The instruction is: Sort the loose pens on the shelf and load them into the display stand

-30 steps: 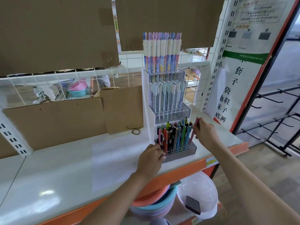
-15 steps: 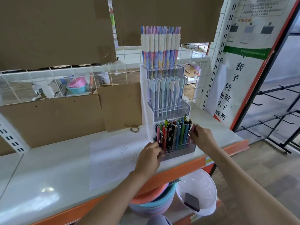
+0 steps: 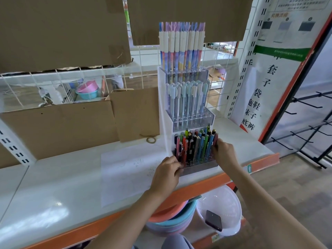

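My left hand sits at the front left corner of the display stand, fingers curled in against the base of the lowest tier; I can't tell whether they grip a pen or only the clear edge. My right hand is at the right end of that same tier, fingers bent round a dark red pen that stands at the outer end of the row.

Between my two hands stand the mixed coloured pens, upright and packed close in the bottom tier: red, black, green, blue, orange. Above my hands, the middle tier holds pale capped pens, and the top tier holds tall pastel pens with cream grips.

The stand rests on the white shelf near its front edge. Left of my left hand lies a scribbled sheet of paper, and beyond that a rubber band lies against a cardboard panel. Below my hands, under the orange shelf lip, are stacked plastic basins and a white basin with a dark phone inside. To the right of my right hand hangs a printed sign.
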Available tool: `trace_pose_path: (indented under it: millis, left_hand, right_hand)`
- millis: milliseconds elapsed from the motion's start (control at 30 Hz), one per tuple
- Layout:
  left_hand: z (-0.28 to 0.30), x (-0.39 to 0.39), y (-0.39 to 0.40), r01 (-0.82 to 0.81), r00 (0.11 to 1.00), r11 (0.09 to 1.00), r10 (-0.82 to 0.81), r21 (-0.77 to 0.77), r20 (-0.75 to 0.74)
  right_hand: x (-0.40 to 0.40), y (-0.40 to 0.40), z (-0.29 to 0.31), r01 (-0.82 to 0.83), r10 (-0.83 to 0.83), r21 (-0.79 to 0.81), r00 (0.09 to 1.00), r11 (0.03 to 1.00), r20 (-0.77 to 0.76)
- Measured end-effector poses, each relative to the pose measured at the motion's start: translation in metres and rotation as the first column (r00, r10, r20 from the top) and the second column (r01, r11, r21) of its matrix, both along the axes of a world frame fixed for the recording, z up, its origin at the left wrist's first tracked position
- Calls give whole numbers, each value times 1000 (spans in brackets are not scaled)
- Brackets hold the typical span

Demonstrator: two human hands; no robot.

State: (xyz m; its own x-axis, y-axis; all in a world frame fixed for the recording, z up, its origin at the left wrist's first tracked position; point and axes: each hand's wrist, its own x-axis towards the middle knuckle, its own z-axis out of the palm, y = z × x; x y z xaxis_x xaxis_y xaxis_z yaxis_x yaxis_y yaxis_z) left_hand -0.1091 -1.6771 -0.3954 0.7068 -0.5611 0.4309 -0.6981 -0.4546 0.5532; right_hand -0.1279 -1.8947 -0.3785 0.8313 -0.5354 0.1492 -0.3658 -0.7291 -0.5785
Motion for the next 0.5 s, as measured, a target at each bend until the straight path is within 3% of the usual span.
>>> trace_pose_path:
  millis: [233, 400, 500]
  left_hand:
    - [5, 3, 7, 53, 998, 991, -49, 119, -37]
    - [18, 8, 16, 123, 992, 946, -104, 299, -79]
    - [29, 6, 16, 154, 988, 892, -125, 426, -96]
  right_hand:
    - [-3, 13, 0, 52, -63, -71, 986, 996, -153]
    - [-19, 31, 5, 124, -123, 2, 986, 992, -113]
    - [-36, 44, 9, 67, -69, -16, 992, 998, -108]
